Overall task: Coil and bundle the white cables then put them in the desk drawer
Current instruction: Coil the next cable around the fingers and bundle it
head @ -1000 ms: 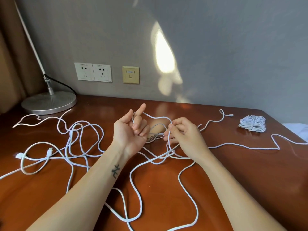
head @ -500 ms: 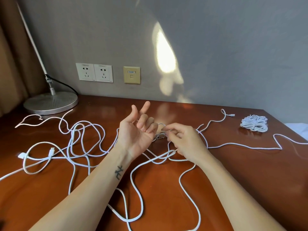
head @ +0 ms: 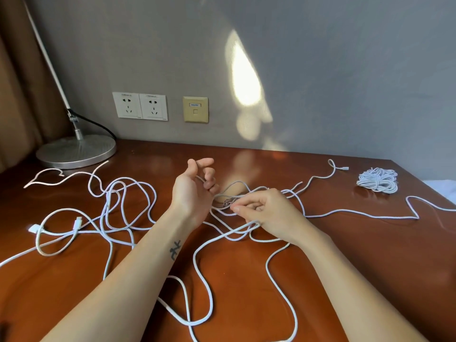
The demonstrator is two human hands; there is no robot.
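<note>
Curtain (head: 14, 95): brown, far left, behind the desk.
Lamp base (head: 76, 151): round metal disc at the back-left corner, well apart from the hands.
Wall sockets (head: 139, 106): two white plates above the desk; nothing plugged in.
White cables (head: 118, 201): loose overlapping loops spread over the left and middle of the desk (head: 320, 280), one plug end (head: 34, 228) lying at the left.
Left hand (head: 195, 193): palm up, thumb and forefinger raised, other fingers curled with a strand crossing them.
White cable (head: 249, 225): runs between the two hands, its slack trailing toward the near edge.
Right hand (head: 269, 213): narrow pinch on the cable, just beside the left.
Coiled bundle (head: 377, 180): one finished bundle, back right, near the desk's right edge.
Step in hand: winding, likely early in a coil; most cable is not yet wound.
Next move: probably drawing slack free of the crossings and laying another turn over the left fingers.
Edges and room: a strand runs off the right edge and could snag; bare wood right of the hands.
Drawer: not in view.
</note>
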